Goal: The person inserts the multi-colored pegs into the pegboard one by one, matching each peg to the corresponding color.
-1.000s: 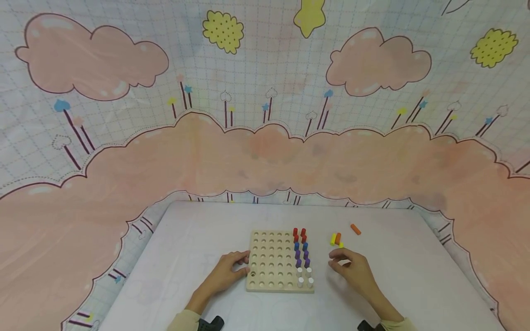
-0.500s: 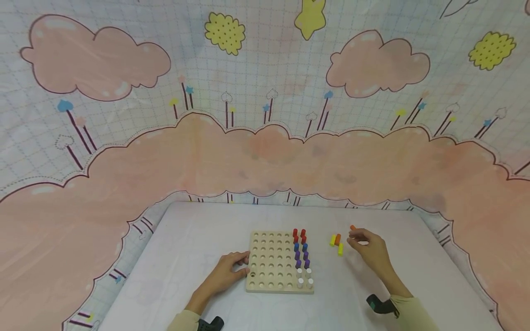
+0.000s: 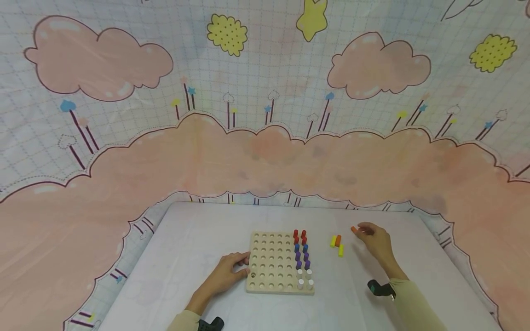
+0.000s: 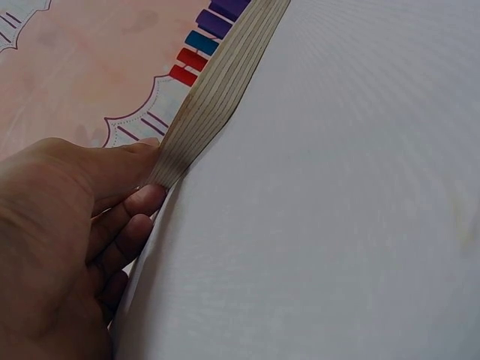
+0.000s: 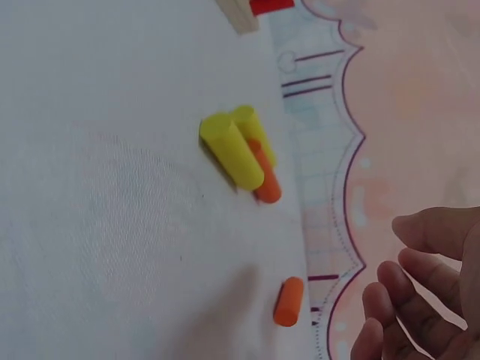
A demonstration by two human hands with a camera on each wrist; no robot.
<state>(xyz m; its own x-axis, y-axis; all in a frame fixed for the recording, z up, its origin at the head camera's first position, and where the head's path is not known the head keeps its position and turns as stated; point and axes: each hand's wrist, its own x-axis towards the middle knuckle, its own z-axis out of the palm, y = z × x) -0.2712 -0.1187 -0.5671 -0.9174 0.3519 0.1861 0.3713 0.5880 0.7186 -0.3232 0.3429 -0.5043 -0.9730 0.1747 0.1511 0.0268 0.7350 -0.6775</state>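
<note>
A square wooden pegboard (image 3: 271,264) lies on the table, with rows of round holes and two columns of red, blue, purple and white pegs along its right side. My left hand (image 3: 225,273) holds the board's left edge, thumb and bent fingers against the wood; the left wrist view shows this contact up close. To the right, my right hand (image 3: 377,241) hovers beside a loose orange peg (image 5: 289,301). In the right wrist view its fingers are apart and grip nothing. Two yellow pegs (image 5: 232,150) and another orange peg (image 5: 268,184) lie together nearby.
The white tabletop (image 3: 198,230) extends around the board. Behind it hangs a patterned cloth (image 3: 265,161) with pink clouds. A dark wrist device (image 3: 381,288) sits by the right sleeve, another (image 3: 211,323) by the left sleeve.
My right hand has moved away from the small yellow and orange group, farther back and right to the lone orange peg. My left hand has stayed at the pegboard's edge.
</note>
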